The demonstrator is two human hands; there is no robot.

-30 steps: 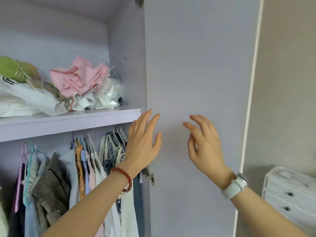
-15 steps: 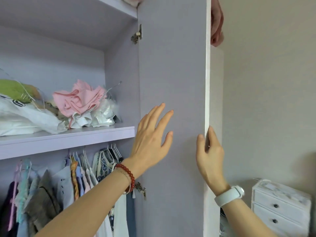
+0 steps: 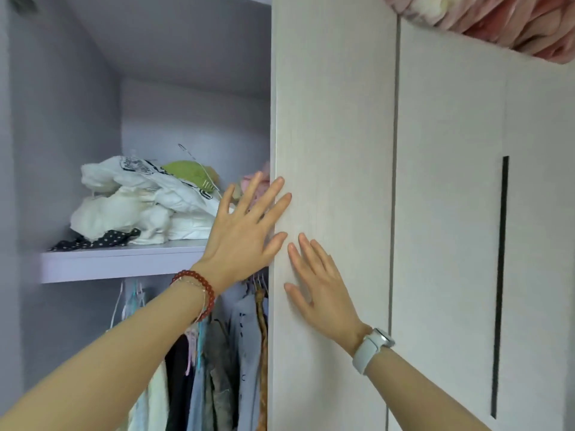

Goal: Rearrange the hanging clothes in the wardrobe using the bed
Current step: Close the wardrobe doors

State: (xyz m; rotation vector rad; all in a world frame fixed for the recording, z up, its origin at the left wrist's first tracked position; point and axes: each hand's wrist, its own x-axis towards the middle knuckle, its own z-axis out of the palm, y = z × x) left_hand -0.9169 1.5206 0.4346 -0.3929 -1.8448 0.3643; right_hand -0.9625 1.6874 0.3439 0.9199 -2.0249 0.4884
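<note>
While both my grips lie flat-fingered on the pale wooden wardrobe door [image 3: 336,150], left hand [image 3: 245,234] nearer, hanging clothes [image 3: 217,368] wait lower left.

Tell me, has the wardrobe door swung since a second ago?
Yes. The door has swung shut toward the shelf, now covering the pink clothes; both the left hand and right hand press it.

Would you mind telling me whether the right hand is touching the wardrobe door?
Touching. The head view shows the right hand lying flat, fingers straight, against the wardrobe door, with no gap visible beneath its fingers.
</note>
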